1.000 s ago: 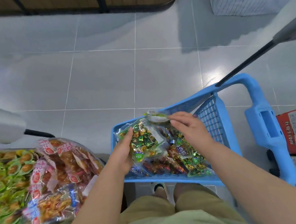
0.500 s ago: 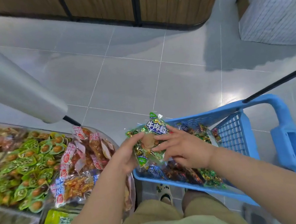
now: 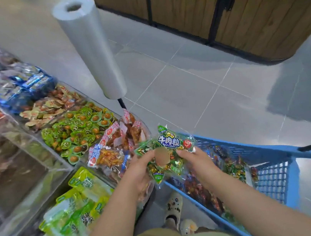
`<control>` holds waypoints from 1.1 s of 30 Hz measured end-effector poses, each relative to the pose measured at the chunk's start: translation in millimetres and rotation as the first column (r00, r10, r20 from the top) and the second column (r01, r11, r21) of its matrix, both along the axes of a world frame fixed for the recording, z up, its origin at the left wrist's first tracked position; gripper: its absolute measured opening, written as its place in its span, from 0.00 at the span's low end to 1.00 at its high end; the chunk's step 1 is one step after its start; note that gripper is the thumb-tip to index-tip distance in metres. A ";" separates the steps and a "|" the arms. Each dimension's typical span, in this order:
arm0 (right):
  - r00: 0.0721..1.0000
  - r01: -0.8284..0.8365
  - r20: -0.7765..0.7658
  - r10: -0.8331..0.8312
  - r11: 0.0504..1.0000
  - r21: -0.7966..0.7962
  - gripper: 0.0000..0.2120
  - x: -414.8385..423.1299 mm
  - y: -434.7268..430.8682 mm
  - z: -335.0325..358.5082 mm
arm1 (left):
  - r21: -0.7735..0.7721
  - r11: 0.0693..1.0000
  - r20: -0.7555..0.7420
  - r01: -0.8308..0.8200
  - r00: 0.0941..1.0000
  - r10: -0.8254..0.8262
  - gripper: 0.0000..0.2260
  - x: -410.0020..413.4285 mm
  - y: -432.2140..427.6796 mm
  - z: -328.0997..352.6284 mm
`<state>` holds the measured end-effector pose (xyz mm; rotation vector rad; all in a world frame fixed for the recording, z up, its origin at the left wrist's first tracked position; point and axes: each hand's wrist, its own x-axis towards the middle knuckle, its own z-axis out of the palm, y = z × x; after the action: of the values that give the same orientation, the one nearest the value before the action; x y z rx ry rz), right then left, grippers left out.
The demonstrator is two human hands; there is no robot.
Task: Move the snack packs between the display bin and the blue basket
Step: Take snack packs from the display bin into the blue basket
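Green clear-plastic snack pack (image 3: 170, 146) is pinched at both sides, left grip (image 3: 141, 173) and right grip (image 3: 198, 161) clamped on it, beside the blue plastic lattice basket (image 3: 242, 148).

Bright, even overhead light gives the pale grey tiled floor (image 3: 186, 85) a soft sheen, with a broad dim shadow at right. Motion blur smears the clear plastic display bins (image 3: 20, 188) along the left edge (worst at the corner); wide-angle distortion bows the brown wooden cabinets (image 3: 257, 21).
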<state>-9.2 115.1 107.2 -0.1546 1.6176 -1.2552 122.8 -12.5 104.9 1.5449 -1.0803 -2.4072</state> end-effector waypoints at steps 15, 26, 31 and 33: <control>0.755 -0.507 0.377 0.537 0.842 -0.184 0.24 143.1 -23.9 5.8 | -0.150 0.660 -0.051 -0.736 0.673 0.738 0.56 215.4 117.5 23.8; 0.564 -0.776 0.360 0.743 0.626 -0.078 0.18 306.7 -37.0 25.1 | -0.193 0.347 -0.109 -0.918 0.372 0.922 0.41 352.1 186.4 44.3; 0.516 -0.759 0.445 0.732 0.632 -0.160 0.23 370.6 -60.4 32.6 | -0.218 0.229 -0.138 -0.949 0.262 0.955 0.37 434.2 177.9 43.9; 0.553 -0.747 0.405 0.728 0.649 -0.146 0.32 396.8 -74.1 32.7 | -0.222 0.210 -0.159 -0.952 0.248 0.956 0.37 472.9 167.0 44.7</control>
<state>387.5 41.0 139.9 -0.4524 0.9875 -0.5183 595.7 154.5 149.7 1.4206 -0.1719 -1.2479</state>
